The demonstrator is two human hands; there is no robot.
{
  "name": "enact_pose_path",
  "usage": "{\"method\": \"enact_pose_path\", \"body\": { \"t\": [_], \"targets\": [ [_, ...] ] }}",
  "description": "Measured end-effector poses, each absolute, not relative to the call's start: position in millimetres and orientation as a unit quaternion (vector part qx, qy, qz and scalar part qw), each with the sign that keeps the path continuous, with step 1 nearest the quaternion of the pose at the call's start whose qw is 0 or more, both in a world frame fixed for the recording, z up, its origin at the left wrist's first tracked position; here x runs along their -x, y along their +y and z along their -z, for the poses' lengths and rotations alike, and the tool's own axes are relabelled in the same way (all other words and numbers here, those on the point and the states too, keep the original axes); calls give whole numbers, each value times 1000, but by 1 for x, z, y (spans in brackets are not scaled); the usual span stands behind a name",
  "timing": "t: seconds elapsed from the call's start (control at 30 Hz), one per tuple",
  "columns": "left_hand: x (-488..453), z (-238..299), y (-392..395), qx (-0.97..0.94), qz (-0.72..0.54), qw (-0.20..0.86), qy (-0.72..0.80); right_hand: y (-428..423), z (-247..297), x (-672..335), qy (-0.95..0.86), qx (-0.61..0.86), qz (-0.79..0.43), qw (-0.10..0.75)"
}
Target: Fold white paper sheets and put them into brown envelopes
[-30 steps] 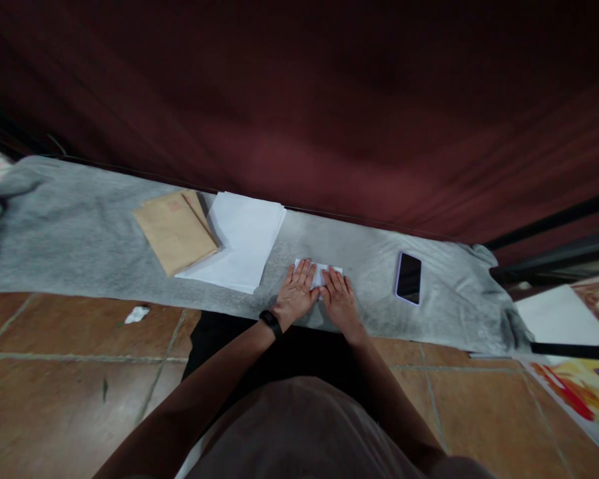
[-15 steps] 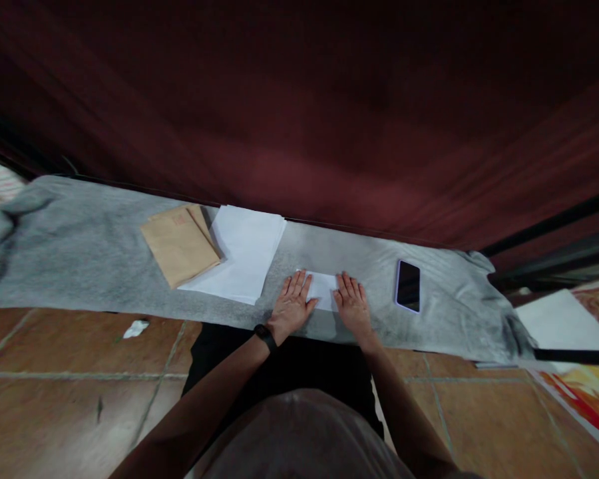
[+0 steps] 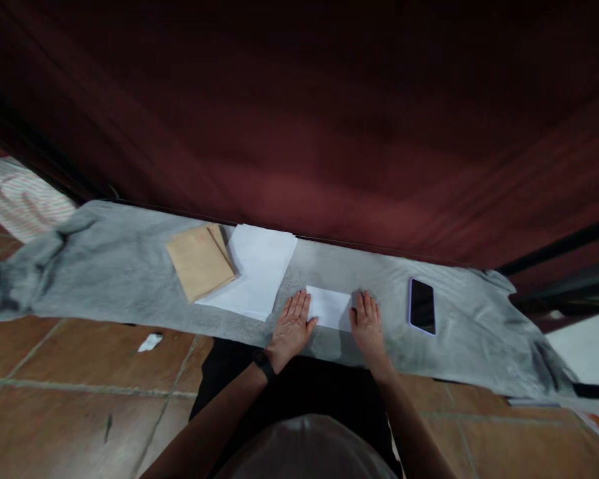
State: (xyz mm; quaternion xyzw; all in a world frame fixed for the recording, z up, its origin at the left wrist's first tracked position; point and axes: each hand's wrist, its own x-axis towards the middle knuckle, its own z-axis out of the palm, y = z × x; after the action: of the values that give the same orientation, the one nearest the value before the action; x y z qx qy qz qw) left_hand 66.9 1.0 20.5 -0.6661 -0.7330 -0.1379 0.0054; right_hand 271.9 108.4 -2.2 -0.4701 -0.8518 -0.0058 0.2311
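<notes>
A small folded white paper [image 3: 329, 307] lies on the grey cloth [image 3: 120, 266] spread on the floor in front of me. My left hand [image 3: 292, 324] lies flat with fingers stretched out, touching the paper's left edge; a black band sits on that wrist. My right hand [image 3: 368, 323] lies flat at the paper's right edge, fingers extended. Neither hand grips anything.
A stack of white sheets [image 3: 257, 274] and tan envelopes [image 3: 200, 259] lie left of my hands. A black phone [image 3: 422, 305] lies to the right. A dark red curtain [image 3: 299, 133] hangs behind the cloth. A paper scrap [image 3: 150, 342] sits on the brown tiles.
My hands have slid apart from the middle of the folded paper to its left and right edges, uncovering it. The camera has tilted, shifting the scene downward.
</notes>
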Motion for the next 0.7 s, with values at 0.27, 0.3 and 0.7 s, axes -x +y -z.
{"method": "enact_pose_path", "body": {
  "t": [0.27,0.3,0.7],
  "targets": [
    [43,-55,-16,460,261,150,-835,70,5,-237,-916,358,-8,179],
    [69,-60,-22,388,285,171,-860,68,5,-236,-918,357,-6,174],
    [172,-50,-70,116,421,-8,-900,68,12,-235,-916,363,22,171]
  ]
}}
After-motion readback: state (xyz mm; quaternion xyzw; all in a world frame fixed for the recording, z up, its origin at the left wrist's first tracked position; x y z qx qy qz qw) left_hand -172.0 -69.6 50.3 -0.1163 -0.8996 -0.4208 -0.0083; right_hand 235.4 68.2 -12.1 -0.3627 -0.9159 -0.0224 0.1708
